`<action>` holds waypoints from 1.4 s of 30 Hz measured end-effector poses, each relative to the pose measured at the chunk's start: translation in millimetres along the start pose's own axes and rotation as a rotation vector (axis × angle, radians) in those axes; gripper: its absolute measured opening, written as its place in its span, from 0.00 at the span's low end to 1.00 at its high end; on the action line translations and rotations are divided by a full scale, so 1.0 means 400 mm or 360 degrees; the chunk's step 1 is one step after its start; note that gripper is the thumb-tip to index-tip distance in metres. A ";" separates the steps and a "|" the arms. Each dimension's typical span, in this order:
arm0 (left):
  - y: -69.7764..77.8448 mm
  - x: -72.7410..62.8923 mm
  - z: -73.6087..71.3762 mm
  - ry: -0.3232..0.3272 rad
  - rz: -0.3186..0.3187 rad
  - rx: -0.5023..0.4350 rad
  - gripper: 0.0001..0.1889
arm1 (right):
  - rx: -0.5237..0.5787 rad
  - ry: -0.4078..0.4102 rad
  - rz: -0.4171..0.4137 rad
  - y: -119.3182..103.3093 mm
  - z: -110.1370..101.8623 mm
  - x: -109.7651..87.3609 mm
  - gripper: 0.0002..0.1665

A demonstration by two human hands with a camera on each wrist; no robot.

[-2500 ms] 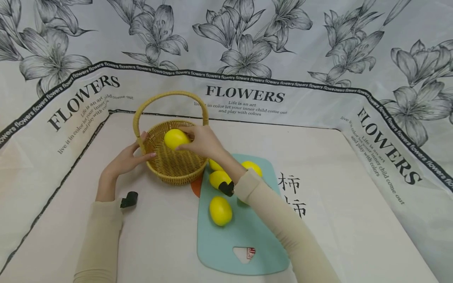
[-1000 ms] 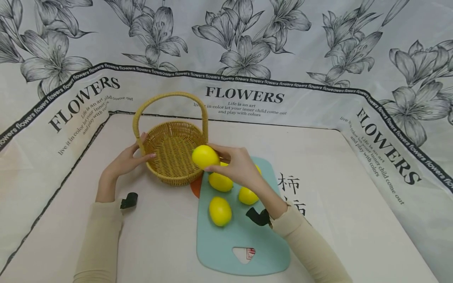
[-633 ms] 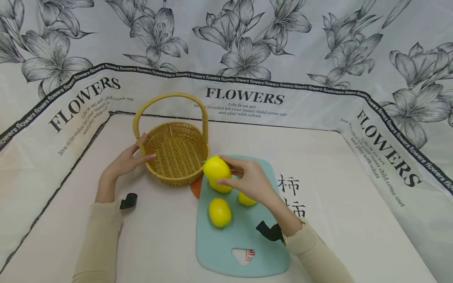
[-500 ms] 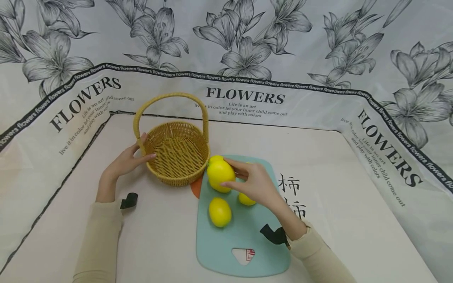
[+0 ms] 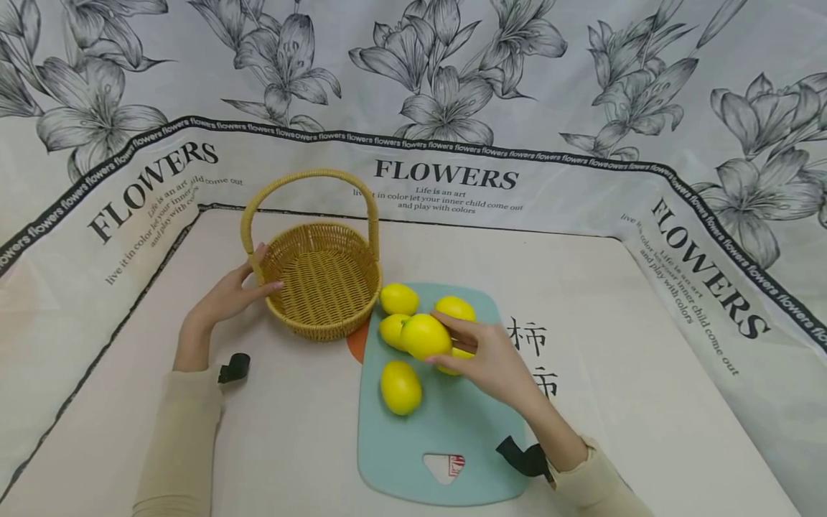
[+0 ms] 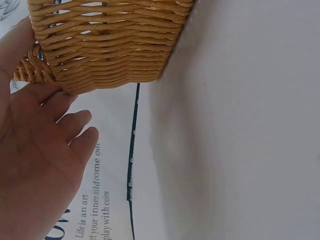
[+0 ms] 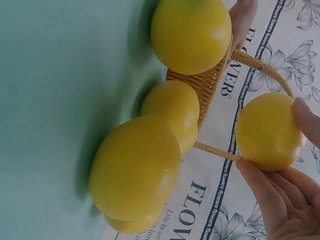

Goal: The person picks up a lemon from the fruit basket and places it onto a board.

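Note:
My right hand (image 5: 494,359) pinches a yellow lemon (image 5: 426,337) between thumb and fingers, over the board. In the right wrist view that lemon (image 7: 271,131) is held up, apart from the others. Several more lemons (image 5: 400,388) lie on the light blue cutting board (image 5: 394,459); the held one partly covers two of them in the head view. My left hand (image 5: 222,294) grips the left rim of a round wicker basket (image 5: 323,327), its thumb over the rim inside. From the left wrist, the basket's woven side (image 6: 110,45) shows above the fingers. Bare weave shows inside the basket.
The basket's tall handle (image 5: 316,174) arches over it. An orange patch (image 5: 357,341) shows between basket and board. Black Chinese characters (image 5: 528,336) are printed on the white cloth (image 5: 646,402) right of the board. A flower-print backdrop (image 5: 446,108) rises behind.
My right hand has carried the lemon from over the basket rightward and nearer, to over the cutting board. My left hand and the basket have stayed in place.

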State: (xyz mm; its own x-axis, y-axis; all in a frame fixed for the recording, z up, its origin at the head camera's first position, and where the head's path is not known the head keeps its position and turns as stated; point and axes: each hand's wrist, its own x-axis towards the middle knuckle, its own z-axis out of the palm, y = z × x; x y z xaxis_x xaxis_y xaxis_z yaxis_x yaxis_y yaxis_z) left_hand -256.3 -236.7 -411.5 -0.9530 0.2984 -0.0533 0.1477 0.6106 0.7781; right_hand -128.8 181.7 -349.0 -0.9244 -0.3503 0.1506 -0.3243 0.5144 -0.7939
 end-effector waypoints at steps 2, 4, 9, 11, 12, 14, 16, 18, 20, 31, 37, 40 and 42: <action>-0.001 0.001 0.002 0.0005 0.0011 -0.0007 0.46 | -0.0022 0.0029 0.0001 0.006 -0.002 -0.012 0.40; -0.002 0.003 0.003 0.0011 0.0023 -0.0012 0.46 | -0.0050 0.0060 0.0014 0.010 -0.004 -0.026 0.41; -0.002 0.003 0.004 0.0010 0.0021 -0.0003 0.46 | -0.0084 0.0087 0.0077 0.020 -0.008 -0.067 0.41; -0.002 0.002 0.002 0.0008 0.0017 0.0002 0.46 | -0.0092 0.0088 0.0091 0.023 -0.010 -0.081 0.41; -0.003 0.002 0.001 0.0008 0.0016 0.0003 0.46 | -0.0097 0.0090 0.0098 0.025 -0.011 -0.087 0.41; -0.002 0.001 0.000 0.0007 0.0014 0.0004 0.46 | -0.0107 0.0091 0.0111 0.029 -0.013 -0.098 0.41; -0.001 0.000 -0.001 0.0002 0.0013 -0.0003 0.46 | -0.0111 0.0088 0.0127 0.034 -0.014 -0.108 0.42; -0.001 -0.001 0.000 -0.0003 0.0009 -0.0009 0.46 | -0.0110 0.0088 0.0152 0.039 -0.016 -0.117 0.42; 0.000 -0.001 0.001 -0.0008 0.0007 -0.0010 0.46 | -0.0108 0.0088 0.0174 0.045 -0.016 -0.125 0.41; 0.002 -0.001 -0.001 -0.0006 0.0005 0.0001 0.47 | -0.0102 0.0055 0.0309 0.081 -0.010 -0.172 0.41; 0.004 -0.003 -0.002 -0.0015 -0.0019 0.0007 0.47 | -0.0105 -0.0016 0.0315 0.100 -0.006 -0.185 0.41; 0.007 -0.004 -0.002 -0.0021 -0.0029 0.0012 0.46 | -0.0107 -0.0052 0.0332 0.105 -0.001 -0.186 0.41; 0.007 -0.004 -0.001 -0.0022 -0.0028 0.0011 0.46 | -0.0120 -0.0068 0.0333 0.107 0.001 -0.185 0.41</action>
State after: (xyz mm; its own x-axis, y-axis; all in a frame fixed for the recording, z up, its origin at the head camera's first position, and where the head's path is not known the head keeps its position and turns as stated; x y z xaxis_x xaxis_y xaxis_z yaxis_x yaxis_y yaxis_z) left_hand -254.6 -235.6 -408.9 -0.9517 0.2976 -0.0753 0.1329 0.6207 0.7727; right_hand -74.3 229.3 -394.6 -0.9643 -0.2618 -0.0394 -0.1416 0.6358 -0.7588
